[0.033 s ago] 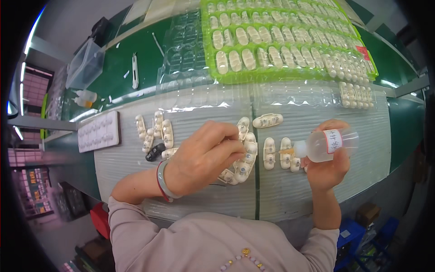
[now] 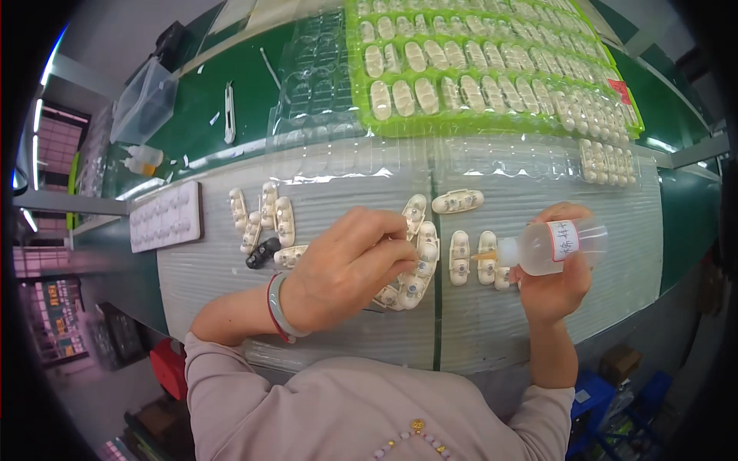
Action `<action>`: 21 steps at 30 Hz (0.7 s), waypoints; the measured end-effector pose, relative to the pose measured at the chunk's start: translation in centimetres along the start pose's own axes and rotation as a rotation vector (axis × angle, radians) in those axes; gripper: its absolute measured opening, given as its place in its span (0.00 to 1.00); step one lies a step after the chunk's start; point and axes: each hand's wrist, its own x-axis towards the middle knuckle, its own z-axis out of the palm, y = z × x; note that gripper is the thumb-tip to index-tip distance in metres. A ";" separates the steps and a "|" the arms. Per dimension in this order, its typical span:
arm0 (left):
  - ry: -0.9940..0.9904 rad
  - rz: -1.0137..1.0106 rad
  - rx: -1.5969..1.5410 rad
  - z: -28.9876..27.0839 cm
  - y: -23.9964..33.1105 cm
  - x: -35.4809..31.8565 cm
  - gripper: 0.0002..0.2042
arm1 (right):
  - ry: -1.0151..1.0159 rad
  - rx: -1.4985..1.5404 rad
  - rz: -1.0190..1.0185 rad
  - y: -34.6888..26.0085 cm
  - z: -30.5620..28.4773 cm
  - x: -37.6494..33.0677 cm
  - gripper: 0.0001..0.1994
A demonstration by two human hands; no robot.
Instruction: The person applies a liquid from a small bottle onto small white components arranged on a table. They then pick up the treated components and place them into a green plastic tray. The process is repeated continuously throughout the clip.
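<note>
Very small changes. White capsule-shaped piece (image 2: 290, 256) just beyond the left hand (image 2: 334, 269) shows more of itself past the knuckles. Bottle (image 2: 534, 250) turned a little in the right hand (image 2: 560, 286); markings on its label (image 2: 564, 240) sit differently. Green tray (image 2: 461, 124) beyond both hands slid slightly right in view, likely camera shift.

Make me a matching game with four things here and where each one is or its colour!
1. bottle
2. knife
3. small black thing
4. big tray at the back

A. bright green
B. in the right hand
C. slim, lying on the green table
D. beside white pieces

Right pairs: 1-B; 2-C; 3-D; 4-A
</note>
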 end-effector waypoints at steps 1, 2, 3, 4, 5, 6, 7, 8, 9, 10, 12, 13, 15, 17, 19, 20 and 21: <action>0.010 -0.005 -0.011 0.4 -0.1 -0.2 0.11 | 0.002 -0.029 0.003 0.2 0.1 0.0 0.25; 0.010 0.007 -0.020 0.6 -0.2 -0.3 0.11 | 0.005 -0.057 0.005 0.4 0.1 0.0 0.25; 0.010 0.021 -0.028 0.7 -0.3 -0.3 0.11 | -0.002 -0.075 0.015 0.6 0.2 -0.1 0.25; 0.008 0.037 -0.029 0.8 -0.4 -0.3 0.12 | -0.008 -0.086 0.020 0.8 0.3 -0.2 0.25; 0.021 0.046 -0.029 0.9 -0.5 -0.2 0.12 | -0.013 -0.097 0.024 0.9 0.3 -0.2 0.24; 0.033 0.056 -0.029 1.1 -0.6 -0.2 0.12 | -0.027 -0.118 0.029 0.8 0.2 0.0 0.24; 0.040 0.061 -0.025 1.1 -0.6 -0.3 0.12 | -0.041 -0.132 0.037 0.8 0.2 0.0 0.24; 0.037 0.065 -0.019 1.1 -0.6 -0.3 0.12 | -0.054 -0.146 0.045 0.9 0.2 0.0 0.24; 0.033 0.068 -0.014 1.0 -0.7 -0.3 0.12 | -0.064 -0.166 0.045 1.0 0.0 0.1 0.24; 0.028 0.076 -0.008 0.9 -0.8 -0.2 0.12 | -0.071 -0.183 0.043 1.1 -0.2 0.1 0.24; 0.024 0.083 -0.008 0.9 -0.8 -0.2 0.12 | -0.078 -0.215 0.040 1.2 -0.4 0.2 0.24; 0.021 0.089 -0.007 0.8 -0.8 -0.2 0.12 | -0.076 -0.226 0.037 1.2 -0.4 0.1 0.24; 0.020 0.092 -0.007 0.8 -0.8 -0.1 0.12 | -0.073 -0.241 0.042 1.1 -0.3 0.1 0.23; 0.020 0.090 -0.004 0.7 -0.7 -0.1 0.12 | -0.071 -0.244 0.056 1.0 0.0 0.1 0.23; 0.021 0.085 -0.005 0.7 -0.6 -0.1 0.11 | -0.079 -0.250 0.066 0.9 0.1 0.1 0.23; 0.017 0.086 -0.002 0.7 -0.6 -0.1 0.11 | -0.082 -0.254 0.071 0.8 0.1 0.0 0.23; 0.012 0.088 0.001 0.5 -0.5 0.0 0.11 | -0.088 -0.262 0.064 0.9 0.0 0.0 0.23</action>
